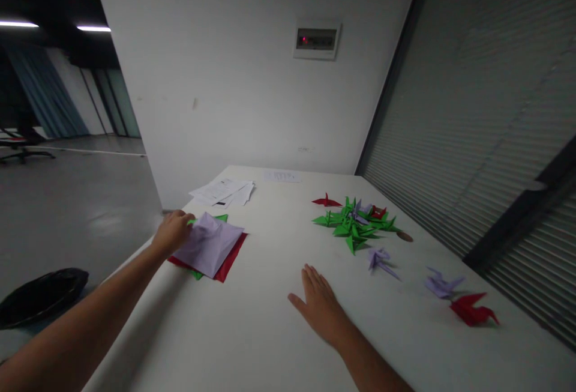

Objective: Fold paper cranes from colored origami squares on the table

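Observation:
My left hand (173, 231) is closed on the far left corner of a lilac paper sheet (210, 244), lifting that corner. The sheet tops a small stack with red paper (231, 260) and green paper (221, 218) beneath it, near the left edge of the white table (252, 332). My right hand (320, 302) lies flat on the table's middle, fingers together and stretched forward, holding nothing. Right of it sit folded paper cranes: a green pile (355, 224), a red crane behind it (326, 202), two lilac cranes (380, 258) (443, 284) and a red crane (472, 311) at the near right.
White printed sheets (224, 191) lie at the table's far left, another sheet (282, 176) near the wall. A small brown object (404, 236) lies by the green pile. A dark bag (42, 293) is on the floor left. Window blinds (486, 110) run along the right.

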Demonstrator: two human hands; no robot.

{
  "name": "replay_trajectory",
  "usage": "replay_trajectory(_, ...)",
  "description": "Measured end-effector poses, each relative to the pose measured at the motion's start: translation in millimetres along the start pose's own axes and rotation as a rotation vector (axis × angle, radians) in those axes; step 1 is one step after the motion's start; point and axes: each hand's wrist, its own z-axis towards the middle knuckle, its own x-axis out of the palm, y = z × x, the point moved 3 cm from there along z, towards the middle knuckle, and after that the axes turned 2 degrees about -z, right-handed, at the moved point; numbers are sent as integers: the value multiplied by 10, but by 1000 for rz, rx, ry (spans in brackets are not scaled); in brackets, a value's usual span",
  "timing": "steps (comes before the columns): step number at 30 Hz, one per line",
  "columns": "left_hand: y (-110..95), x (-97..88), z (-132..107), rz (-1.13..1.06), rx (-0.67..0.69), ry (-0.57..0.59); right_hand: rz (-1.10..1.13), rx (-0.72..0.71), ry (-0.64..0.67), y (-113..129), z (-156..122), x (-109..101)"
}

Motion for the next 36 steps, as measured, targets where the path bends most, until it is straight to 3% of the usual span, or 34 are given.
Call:
replay_trajectory(2, -235, 160, -166, 3, 175, 46, -12, 0, 8, 12, 1, -6)
replay_trajectory(4, -498, 383, -370, 59, 479, 159, -23, 0, 15, 23, 2, -8)
replay_trajectory(5, -574, 485, -451, 98, 531, 175, -25, -1, 14, 27, 2, -9)
replay_trajectory(8, -600, 720, -551, 178, 490, 205, -25, -1, 2, 29, 0, -11)
replay_trajectory(11, -429, 814, -478, 194, 392, 211, -23, -2, 1, 24, -3, -10)
replay_trajectory(18, -16, 761, -283, 206, 281, 197, -54, 1, 5, 17, 13, 13)
replay_trajectory(23, 22, 711, -296, 210, 291, 154, -64, 5, 27, 30, 11, 1)
replay_trajectory(25, -90, 681, -325, 198, 346, 88, -67, 7, 27, 32, 10, -2)
replay_trajectory(28, -423, 670, -441, 144, 462, 25, -70, 6, 21, 27, 12, 20)
replay_trajectory(33, -1118, 840, -771, 126, 514, 91, -61, -2, -4, 19, 33, 50)
replay_trajectory(36, -1427, 1030, -954, 125, 520, 171, -53, -9, -23, 50, 57, -18)
